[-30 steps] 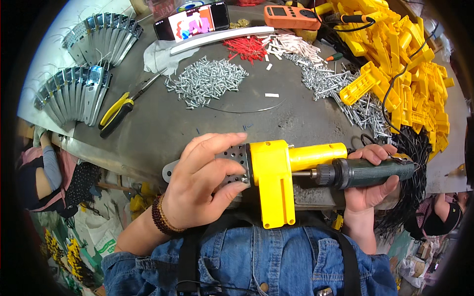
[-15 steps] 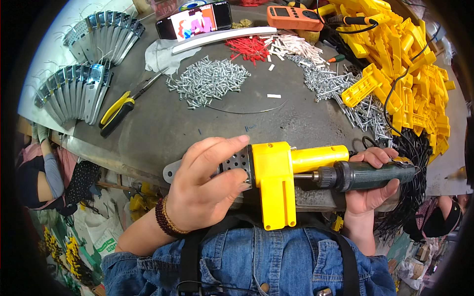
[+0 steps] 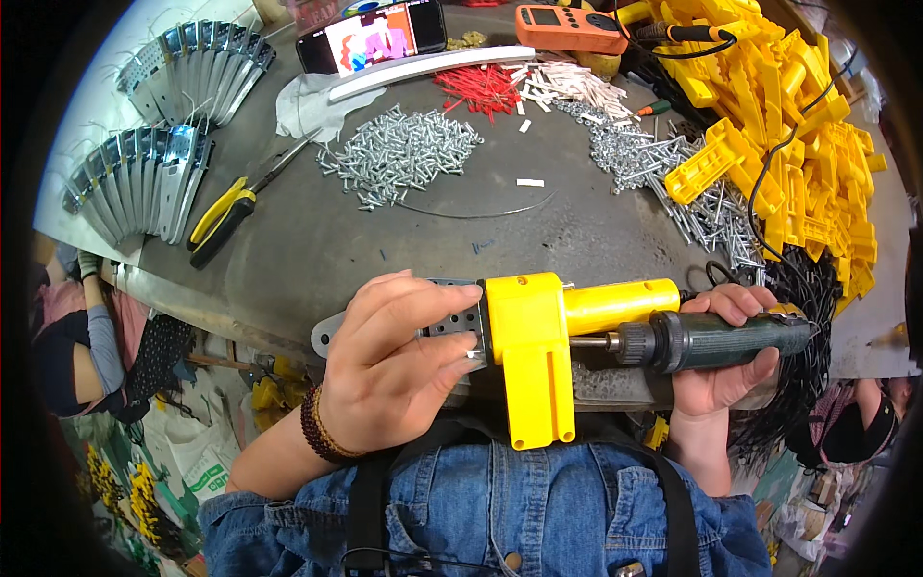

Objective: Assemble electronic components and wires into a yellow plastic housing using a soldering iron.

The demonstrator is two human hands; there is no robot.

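My left hand is closed round a perforated metal plate, whose rounded end sticks out to the left of my fingers. A yellow plastic handle is joined to the plate's right end, one arm reaching right and another down toward my jacket. My right hand grips a dark green electric screwdriver lying level. Its bit points left and meets the yellow handle's right side; the tip is hidden there. A small white bit shows by my left fingertips.
Silver screws lie heaped mid-table, with pliers to their left. Fanned metal plates stand far left. Yellow parts, long bolts and black cables crowd the right. A phone and orange multimeter stand behind.
My left hand and the yellow handle have shifted very slightly left. The screwdriver stays against the handle, and the table's things appear a little further left in the view.
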